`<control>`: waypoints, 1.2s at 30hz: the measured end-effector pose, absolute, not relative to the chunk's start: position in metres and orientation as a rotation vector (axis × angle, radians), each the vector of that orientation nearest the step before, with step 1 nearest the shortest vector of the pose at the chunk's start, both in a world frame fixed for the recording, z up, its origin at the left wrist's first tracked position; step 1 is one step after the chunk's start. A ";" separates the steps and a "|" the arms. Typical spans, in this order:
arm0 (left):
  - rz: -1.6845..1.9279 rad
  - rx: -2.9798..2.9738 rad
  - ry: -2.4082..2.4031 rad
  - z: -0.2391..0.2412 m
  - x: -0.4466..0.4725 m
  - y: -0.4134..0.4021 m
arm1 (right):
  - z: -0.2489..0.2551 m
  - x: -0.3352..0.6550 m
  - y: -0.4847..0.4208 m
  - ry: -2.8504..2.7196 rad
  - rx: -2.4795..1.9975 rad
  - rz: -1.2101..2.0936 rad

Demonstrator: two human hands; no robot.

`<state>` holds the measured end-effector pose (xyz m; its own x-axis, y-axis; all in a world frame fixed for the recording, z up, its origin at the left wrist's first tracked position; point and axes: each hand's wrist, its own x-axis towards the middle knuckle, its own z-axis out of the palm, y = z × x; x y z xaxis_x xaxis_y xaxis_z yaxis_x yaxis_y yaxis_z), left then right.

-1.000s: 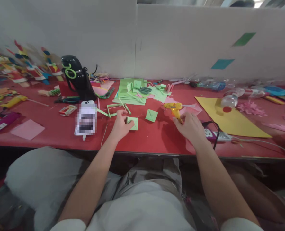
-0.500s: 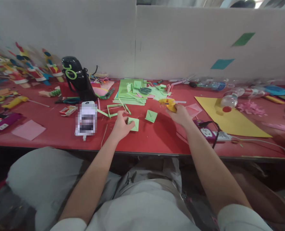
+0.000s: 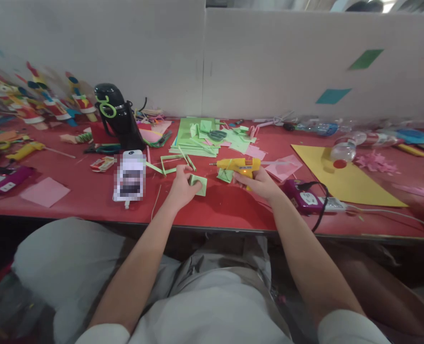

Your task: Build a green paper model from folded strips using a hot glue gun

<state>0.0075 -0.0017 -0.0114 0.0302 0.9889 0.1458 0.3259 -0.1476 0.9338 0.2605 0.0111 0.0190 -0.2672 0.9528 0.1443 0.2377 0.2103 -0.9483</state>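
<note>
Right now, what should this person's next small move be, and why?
Probably ease the glue gun toward the green paper square in the left hand: the right hand grips the gun, and its nozzle points left, apart from that paper.

Craft workspace: red worktop (image 3: 212, 212) against white partition (image 3: 154, 48); glue gun (image 3: 237, 165) mid-worktop, second glue gun (image 3: 24, 151) near left edge; coloured paper (image 3: 187, 127), scissors (image 3: 217, 135) toward back edge; handmade-looking figures (image 3: 56, 108) at back left corner.

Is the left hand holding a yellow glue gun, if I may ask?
No, the right hand grips a yellow glue gun, while the left hand holds a folded green paper square.
</note>
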 end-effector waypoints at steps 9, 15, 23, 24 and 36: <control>1.120 1.617 1.353 -0.013 0.007 -0.002 | 0.013 0.244 0.005 -1.920 -1.106 1.055; 1.109 1.634 1.359 -0.010 0.008 -0.003 | 0.015 0.239 0.003 -1.983 -1.083 1.039; 1.095 1.627 1.364 -0.010 0.008 -0.003 | 0.016 0.237 0.004 -2.048 -1.048 1.015; 1.097 1.628 1.361 -0.010 0.008 -0.003 | 0.016 0.237 0.004 -2.058 -1.045 1.017; 1.115 1.627 1.339 -0.010 0.008 -0.003 | 0.012 0.240 0.007 -2.088 -1.042 0.996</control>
<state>0.0078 -0.0034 -0.0098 0.0779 0.9833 0.1646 0.3401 -0.1814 0.9227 0.2399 0.0071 0.0116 -0.5157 0.8391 0.1732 0.3933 0.4115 -0.8222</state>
